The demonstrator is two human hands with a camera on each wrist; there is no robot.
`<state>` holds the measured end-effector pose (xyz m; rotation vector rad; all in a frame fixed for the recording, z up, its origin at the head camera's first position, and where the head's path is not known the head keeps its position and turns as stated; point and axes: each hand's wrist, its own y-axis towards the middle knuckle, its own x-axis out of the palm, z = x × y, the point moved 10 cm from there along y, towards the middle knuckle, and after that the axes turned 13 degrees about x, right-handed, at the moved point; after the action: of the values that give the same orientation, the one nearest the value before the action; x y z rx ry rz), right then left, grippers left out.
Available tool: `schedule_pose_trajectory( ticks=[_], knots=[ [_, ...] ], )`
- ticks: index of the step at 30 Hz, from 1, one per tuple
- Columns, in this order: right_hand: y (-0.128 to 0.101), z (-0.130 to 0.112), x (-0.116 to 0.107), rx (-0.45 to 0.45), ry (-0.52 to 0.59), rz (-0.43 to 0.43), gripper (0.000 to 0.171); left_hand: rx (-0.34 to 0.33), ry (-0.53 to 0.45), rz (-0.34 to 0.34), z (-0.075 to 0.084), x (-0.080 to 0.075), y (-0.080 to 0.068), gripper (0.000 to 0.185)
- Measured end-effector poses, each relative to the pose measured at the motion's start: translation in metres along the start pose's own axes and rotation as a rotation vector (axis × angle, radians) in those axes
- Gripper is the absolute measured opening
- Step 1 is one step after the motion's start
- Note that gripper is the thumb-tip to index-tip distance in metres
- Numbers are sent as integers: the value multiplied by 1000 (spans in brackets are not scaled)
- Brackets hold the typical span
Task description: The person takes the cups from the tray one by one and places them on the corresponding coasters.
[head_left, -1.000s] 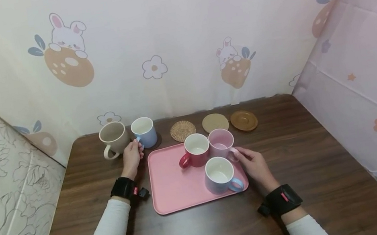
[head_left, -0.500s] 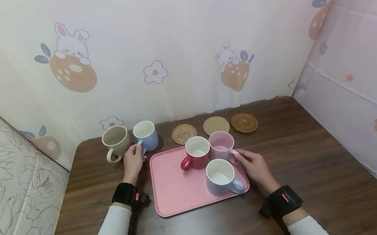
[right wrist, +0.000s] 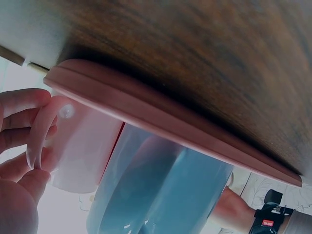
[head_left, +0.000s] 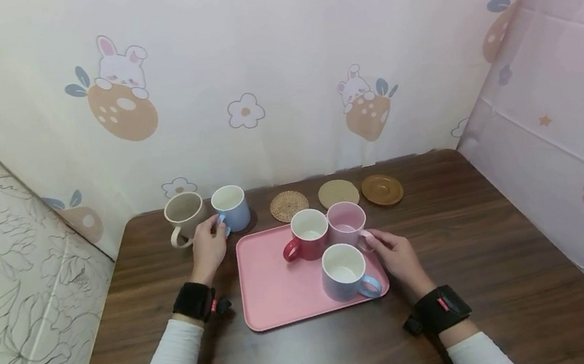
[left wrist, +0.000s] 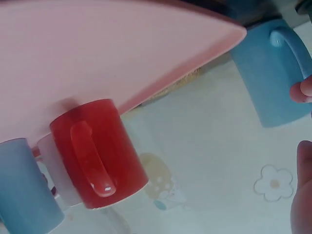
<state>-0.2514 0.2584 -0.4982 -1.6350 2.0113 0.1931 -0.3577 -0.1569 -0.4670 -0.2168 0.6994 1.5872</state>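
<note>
My left hand point(head_left: 216, 226) reaches past the left edge of the pink tray point(head_left: 278, 297) and pinches the handle of a light blue mug point(head_left: 231, 207) that stands on a dark coaster on the table. In the left wrist view that mug point(left wrist: 270, 73) has my fingertips point(left wrist: 303, 90) at its handle. My right hand point(head_left: 373, 239) pinches the handle of the pink mug point(head_left: 346, 223) at the tray's back right. The right wrist view shows my fingers point(right wrist: 22, 126) curled round that pink handle point(right wrist: 45, 127).
A red mug point(head_left: 308, 234) and a lavender mug point(head_left: 344, 271) also stand on the tray. A beige mug point(head_left: 183, 214) sits left of the blue one. A woven coaster point(head_left: 288, 206), a cork coaster point(head_left: 338, 193) and a brown saucer point(head_left: 382, 189) line the back edge by the curtain.
Only the head view has shifted a little. Both hands stay on their mug handles, and no mug has visibly moved.
</note>
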Motion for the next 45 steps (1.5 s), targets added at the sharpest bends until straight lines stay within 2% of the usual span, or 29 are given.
schedule_pose_trajectory(
  ticks=[7,17,22,26,33,45],
  knots=[
    [2,2,-1,5,4,7,45,55,-25,15,20,-5,2,41],
    [3,1,0,25,-16,8,48,66,-64,-56,52,-2,-6,41],
    [5,-1,-1,17,-18,11,49,65,-107,-76,61,3,-9,43],
    [5,1,-1,40,-21,-3,51,63,-166,-107,67,14,-15,44],
    [4,3,2,56,-21,-21,51,83,-205,-166,74,39,-27,43],
    [5,5,1,51,-16,-22,50,3,-211,-277,73,77,-43,43]
  ],
)
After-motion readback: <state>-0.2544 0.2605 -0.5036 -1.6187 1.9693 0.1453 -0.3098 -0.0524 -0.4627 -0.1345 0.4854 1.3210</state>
